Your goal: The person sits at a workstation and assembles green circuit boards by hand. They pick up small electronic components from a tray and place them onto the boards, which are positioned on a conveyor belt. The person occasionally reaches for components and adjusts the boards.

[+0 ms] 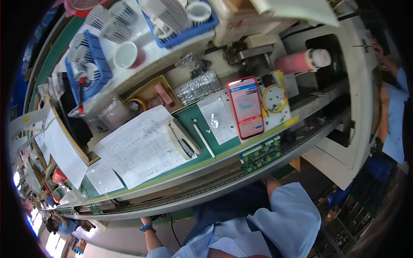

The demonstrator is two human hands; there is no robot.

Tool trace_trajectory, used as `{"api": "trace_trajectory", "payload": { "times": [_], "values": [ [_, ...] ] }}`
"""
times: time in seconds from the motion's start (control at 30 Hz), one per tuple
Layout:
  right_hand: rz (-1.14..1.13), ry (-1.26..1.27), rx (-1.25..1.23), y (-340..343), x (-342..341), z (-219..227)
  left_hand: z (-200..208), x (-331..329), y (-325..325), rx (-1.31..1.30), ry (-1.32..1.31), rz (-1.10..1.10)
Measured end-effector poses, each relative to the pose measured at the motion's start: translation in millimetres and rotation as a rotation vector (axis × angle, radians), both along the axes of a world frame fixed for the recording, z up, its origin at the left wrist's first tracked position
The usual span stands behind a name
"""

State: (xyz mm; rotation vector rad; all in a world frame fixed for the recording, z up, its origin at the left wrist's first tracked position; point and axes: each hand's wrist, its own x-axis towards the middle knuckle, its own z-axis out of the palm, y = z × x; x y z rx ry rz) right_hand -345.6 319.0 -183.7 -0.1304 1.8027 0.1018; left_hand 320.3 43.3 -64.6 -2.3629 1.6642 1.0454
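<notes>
My left hand (146, 220), with a blue band at its wrist, is at the front rail (185, 200) of the conveyor, and its fingers are hidden there. A thin black cable (173, 228) hangs beside it. My right hand (270, 182) is low by the same rail, just below a green circuit board (260, 155) lying across the track. The rail covers its fingers too, so whether either hand holds something cannot be made out. On the green bench strip behind are a phone in a red case (246, 107), a white pen (203, 138) and a beige stapler (183, 139).
Printed sheets (133, 150) spread over the bench's left part. Behind stand blue baskets (97, 64) of white plastic parts, a white cup (126, 55), a pink bottle (297, 62) and a yellow tape roll (274, 99). A white machine housing (340, 159) bounds the right; another person (391, 112) stands beyond it.
</notes>
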Motion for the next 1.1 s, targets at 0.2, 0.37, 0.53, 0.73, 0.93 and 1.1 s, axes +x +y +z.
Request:
{"api": "trace_trajectory", "payload": {
  "times": [0.2,0.37,0.53,0.73,0.93,1.1],
  "values": [
    [-0.046,-0.012,-0.072,-26,-7,-39,9,-25,-15,0.021,-0.081,-0.018],
    [-0.061,-0.044,-0.13,-15,-5,-49,-3,-36,-7,0.001,-0.067,-0.035],
    [-0.062,-0.099,-0.247,3,5,-61,-32,-4,-8,0.023,-0.219,-0.328],
    [0.238,-0.187,-0.685,13,-6,-123,-87,1,13,-0.481,-0.045,-0.09],
    [-0.232,-0.227,-0.647,8,-9,-92,-26,-82,24,-0.706,-0.607,-0.266],
    [-0.317,-0.12,-0.713,25,-24,-104,3,-112,45,-1.153,0.07,-0.275]
  ]
}}
